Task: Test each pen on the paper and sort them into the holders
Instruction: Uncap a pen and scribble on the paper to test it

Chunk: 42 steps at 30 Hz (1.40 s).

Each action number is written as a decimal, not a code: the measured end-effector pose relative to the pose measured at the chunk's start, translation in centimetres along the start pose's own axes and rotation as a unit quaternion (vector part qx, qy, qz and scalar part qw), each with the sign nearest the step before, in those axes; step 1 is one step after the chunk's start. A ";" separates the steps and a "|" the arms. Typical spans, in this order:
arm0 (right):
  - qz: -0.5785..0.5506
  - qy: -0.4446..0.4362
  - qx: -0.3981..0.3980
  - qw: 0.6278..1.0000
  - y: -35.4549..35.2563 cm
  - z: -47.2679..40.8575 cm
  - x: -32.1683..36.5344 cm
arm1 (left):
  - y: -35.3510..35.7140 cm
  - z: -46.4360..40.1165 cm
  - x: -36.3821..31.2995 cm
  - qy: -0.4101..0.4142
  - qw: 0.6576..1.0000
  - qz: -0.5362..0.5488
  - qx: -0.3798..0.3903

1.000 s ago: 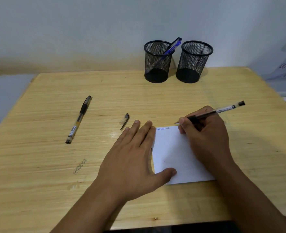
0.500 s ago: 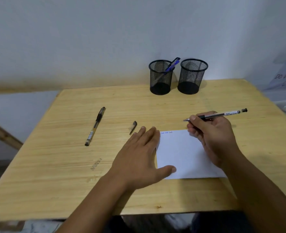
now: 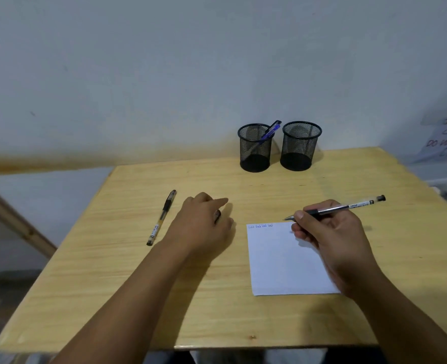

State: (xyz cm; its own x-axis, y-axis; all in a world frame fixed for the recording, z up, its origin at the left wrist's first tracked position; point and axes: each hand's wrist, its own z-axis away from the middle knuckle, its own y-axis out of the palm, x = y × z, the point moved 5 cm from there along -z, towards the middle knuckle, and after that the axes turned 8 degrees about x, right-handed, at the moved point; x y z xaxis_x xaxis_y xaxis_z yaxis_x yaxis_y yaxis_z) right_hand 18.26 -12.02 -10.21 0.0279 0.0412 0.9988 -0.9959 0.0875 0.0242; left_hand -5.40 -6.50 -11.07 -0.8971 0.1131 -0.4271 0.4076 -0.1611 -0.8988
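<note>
Right hand grips an uncapped black gel pen in a writing hold, thumb and forefinger pinching the dark grip section. Tip points left, lifted just off the top edge of the paper; rear end angles up to the right. Heel of the hand rests on the paper's right side. Paper lies flat on the wooden table, with a short row of blue test scribbles along its top left edge.

Left hand sits left of the paper, apart from it, fingers curled over the pen cap, forefinger sticking forward. Only a dark sliver of the cap shows under the fingers; can't tell if it's gripped or just covered.

Versus 0.5 s ago: left hand was flat, holding the paper's left edge down; now it's off the paper and over the cap, which lay bare on the table then. Right hand's hold on the pen is unchanged.

Second black gel pen, capped, lies on the table left of the left hand, not touching it.

At the far table edge: two black mesh holders side by side. Left holder has one blue pen leaning right. In the right holder I see no pen.
</note>
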 end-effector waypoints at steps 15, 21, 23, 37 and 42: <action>-0.006 -0.016 0.028 0.999 1.4 2.3 1.0 | -3.0 1.6 0.4 -0.019 0.960 0.252 -0.121; -0.018 -0.042 0.055 0.997 3.1 2.6 2.2 | -2.6 4.2 -0.4 -0.041 0.857 0.493 -0.142; -0.033 -0.050 0.056 0.997 3.6 2.8 2.6 | -1.9 4.7 -0.5 -0.053 0.813 0.563 -0.139; -0.087 -0.119 0.039 0.988 5.3 4.0 4.3 | -0.2 6.1 -3.4 -0.030 0.650 0.753 -0.098; -0.080 -0.127 0.037 0.988 5.4 4.0 4.0 | -0.1 6.2 -3.5 -0.027 0.641 0.761 -0.101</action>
State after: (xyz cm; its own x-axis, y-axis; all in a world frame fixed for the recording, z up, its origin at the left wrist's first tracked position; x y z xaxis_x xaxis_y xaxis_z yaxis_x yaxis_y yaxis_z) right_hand 12.65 -15.39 -5.90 0.1723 -0.2188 0.9604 -0.9843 0.0002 0.1767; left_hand -3.37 -12.93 -8.87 0.5620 -0.0601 -0.8250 0.8263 0.0860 0.5566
